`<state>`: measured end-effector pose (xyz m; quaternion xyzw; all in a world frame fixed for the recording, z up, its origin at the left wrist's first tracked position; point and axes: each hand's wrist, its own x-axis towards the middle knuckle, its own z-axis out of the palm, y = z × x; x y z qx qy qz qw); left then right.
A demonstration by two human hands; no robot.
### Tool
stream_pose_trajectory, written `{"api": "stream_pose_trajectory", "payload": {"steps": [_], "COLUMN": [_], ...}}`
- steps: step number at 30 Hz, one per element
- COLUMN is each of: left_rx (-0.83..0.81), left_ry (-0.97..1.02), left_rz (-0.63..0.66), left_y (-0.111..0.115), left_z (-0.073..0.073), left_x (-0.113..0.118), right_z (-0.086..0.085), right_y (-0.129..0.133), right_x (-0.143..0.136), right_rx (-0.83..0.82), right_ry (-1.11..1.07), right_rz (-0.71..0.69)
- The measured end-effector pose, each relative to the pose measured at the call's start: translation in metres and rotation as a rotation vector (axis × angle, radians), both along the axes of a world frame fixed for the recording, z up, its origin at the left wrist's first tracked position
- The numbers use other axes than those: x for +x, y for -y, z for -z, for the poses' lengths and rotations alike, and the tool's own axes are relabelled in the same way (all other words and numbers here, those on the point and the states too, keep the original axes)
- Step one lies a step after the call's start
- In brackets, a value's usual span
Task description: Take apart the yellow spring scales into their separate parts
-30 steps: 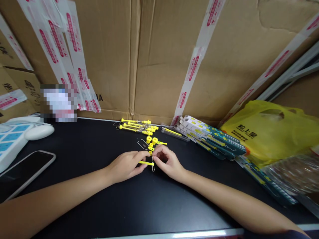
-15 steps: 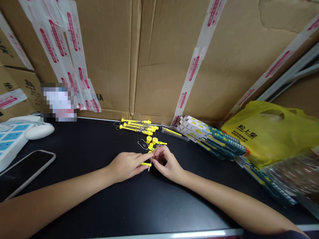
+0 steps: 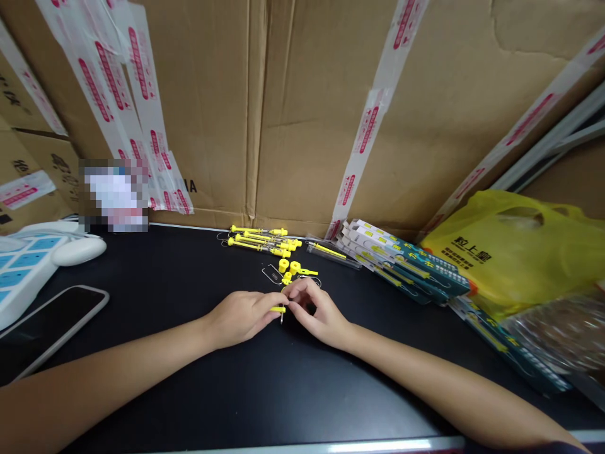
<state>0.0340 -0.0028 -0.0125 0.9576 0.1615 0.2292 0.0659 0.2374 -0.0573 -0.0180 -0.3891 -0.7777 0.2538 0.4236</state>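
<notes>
Low over the black tabletop (image 3: 302,378), my left hand (image 3: 239,318) is closed around a slim yellow plastic rod (image 3: 278,309), whose end pokes out past the fingertips. Against that end my right hand (image 3: 324,315) pinches a thin metal pin (image 3: 282,319); its tip points down below the rod, its upper part hidden by fingers. Both hands' fingertips meet. Just beyond them lie a yellow cap (image 3: 283,265), a yellow piece with a stem (image 3: 305,272), a small yellow part (image 3: 287,277) and a bent wire piece (image 3: 269,272).
Several yellow hook tools (image 3: 262,241) lie against the cardboard wall (image 3: 302,126). Right of them are a clear sleeve (image 3: 333,253), stacked boxes (image 3: 401,261) and a yellow bag (image 3: 520,252). At left are a phone (image 3: 57,334) and a white power strip (image 3: 28,271).
My left fingers have curled further over the yellow rod, so less of it and of the metal pin shows. My right hand keeps nearly the same place.
</notes>
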Motion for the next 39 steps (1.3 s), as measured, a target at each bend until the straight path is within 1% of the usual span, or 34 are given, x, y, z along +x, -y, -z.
{"api": "stream_pose_trajectory", "payload": {"steps": [6,11,13,15,17,19,20,23,25,27,30,36,39], "left_rx": [-0.054,-0.014,-0.014,-0.008,0.007,0.019,0.017,-0.015,-0.043,-0.071,-0.111,-0.117,-0.11], "left_ry": [-0.065,-0.037,0.008,0.058,0.097,0.118,0.122,0.123,0.124,0.12,0.068,-0.018,-0.035], "left_rz": [-0.021,0.025,0.026,0.039,0.066,0.083,0.085,0.071,0.039,-0.006,-0.062,-0.028,-0.059], "left_y": [0.001,0.0,0.0,0.001,0.002,0.002,0.001,0.001,0.0,0.0,0.0,0.001,0.002], "left_z": [-0.003,-0.002,-0.002,-0.003,-0.005,-0.006,-0.005,-0.003,-0.001,0.0,0.0,-0.004,-0.005], "left_x": [0.001,0.002,0.001,0.001,0.0,0.0,0.001,0.001,0.0,0.0,0.001,0.001,0.001], "right_z": [0.007,0.003,0.0,-0.003,-0.006,-0.009,-0.01,-0.011,-0.01,-0.008,-0.005,-0.003,-0.006], "right_y": [0.003,0.004,0.005,0.005,0.007,0.009,0.011,0.014,0.016,0.015,0.012,0.009,0.011], "right_x": [0.003,0.001,0.0,0.0,-0.001,-0.004,-0.007,-0.014,-0.018,-0.019,-0.019,-0.015,-0.016], "right_rx": [0.049,0.056,0.063,0.061,0.019,-0.063,-0.112,-0.286,-0.404,-0.477,-0.523,-0.541,-0.512], "right_ry": [0.038,0.043,0.051,0.09,0.15,0.172,0.148,-0.035,-0.167,-0.254,-0.282,-0.259,-0.23], "right_rz": [-0.014,-0.054,-0.017,0.058,0.092,0.054,0.022,-0.049,-0.098,-0.141,-0.173,-0.209,-0.187]}}
